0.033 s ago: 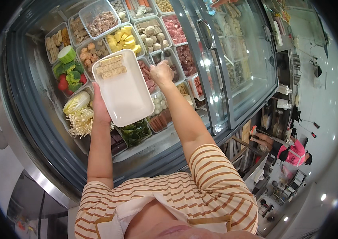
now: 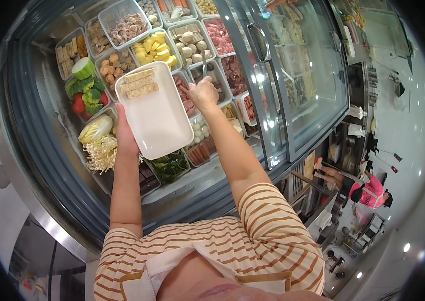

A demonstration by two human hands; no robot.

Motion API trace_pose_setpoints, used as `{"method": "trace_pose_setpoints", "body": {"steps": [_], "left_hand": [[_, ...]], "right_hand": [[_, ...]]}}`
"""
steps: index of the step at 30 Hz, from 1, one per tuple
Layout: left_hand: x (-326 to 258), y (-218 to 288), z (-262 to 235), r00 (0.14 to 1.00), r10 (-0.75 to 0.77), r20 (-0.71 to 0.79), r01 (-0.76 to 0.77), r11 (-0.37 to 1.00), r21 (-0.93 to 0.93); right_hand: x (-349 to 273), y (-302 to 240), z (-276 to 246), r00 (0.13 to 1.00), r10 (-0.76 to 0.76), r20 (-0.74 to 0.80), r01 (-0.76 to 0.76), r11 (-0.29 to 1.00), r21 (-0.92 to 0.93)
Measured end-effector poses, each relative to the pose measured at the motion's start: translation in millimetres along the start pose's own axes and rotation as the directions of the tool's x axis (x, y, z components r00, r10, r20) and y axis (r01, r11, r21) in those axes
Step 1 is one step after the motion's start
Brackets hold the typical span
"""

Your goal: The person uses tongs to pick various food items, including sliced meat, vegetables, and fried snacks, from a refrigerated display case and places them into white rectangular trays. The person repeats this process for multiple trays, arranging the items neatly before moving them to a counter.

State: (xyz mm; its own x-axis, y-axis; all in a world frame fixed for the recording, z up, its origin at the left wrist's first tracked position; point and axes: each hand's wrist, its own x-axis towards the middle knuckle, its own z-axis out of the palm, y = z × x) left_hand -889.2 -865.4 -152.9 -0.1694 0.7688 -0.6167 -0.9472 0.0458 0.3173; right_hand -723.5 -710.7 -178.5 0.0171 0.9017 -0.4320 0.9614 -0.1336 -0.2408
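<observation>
A shallow white rectangular tray (image 2: 159, 125) is held over the food bins, tilted, by my left hand (image 2: 126, 135), which grips its left edge. Several pale, speckled, strip-shaped food pieces (image 2: 142, 84) lie side by side at the tray's far end. To the right of the tray, my right hand (image 2: 205, 94) is closed round metal tongs (image 2: 204, 65). The tongs reach toward a bin of greyish food (image 2: 216, 78); whether their tips hold anything cannot be made out. Near my right hand are a bin of sliced red meat (image 2: 234, 72) and a bin of pale balls (image 2: 200, 131).
The bins stand in a chiller with a sliding glass door (image 2: 300, 85) on the right. Yellow chunks (image 2: 154, 48), broccoli (image 2: 89, 93), cabbage (image 2: 95, 129) and enoki mushrooms (image 2: 101, 154) surround the tray. At far right a person in a pink top (image 2: 373, 194) stands.
</observation>
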Motion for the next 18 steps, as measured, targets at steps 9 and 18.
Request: {"method": "trace_pose_setpoints", "body": {"steps": [9,18], "left_hand": [[-3,3,-8,0.999,0.026,0.038,-0.024,0.999,-0.036],[-12,2,-8,0.997,-0.009,0.080,0.013,0.999,-0.043]], "right_hand": [[-85,56,-3,0.995,-0.071,0.071,0.070,0.997,0.014],[-91,72,2,0.998,-0.033,0.049,0.032,0.999,0.021]]}}
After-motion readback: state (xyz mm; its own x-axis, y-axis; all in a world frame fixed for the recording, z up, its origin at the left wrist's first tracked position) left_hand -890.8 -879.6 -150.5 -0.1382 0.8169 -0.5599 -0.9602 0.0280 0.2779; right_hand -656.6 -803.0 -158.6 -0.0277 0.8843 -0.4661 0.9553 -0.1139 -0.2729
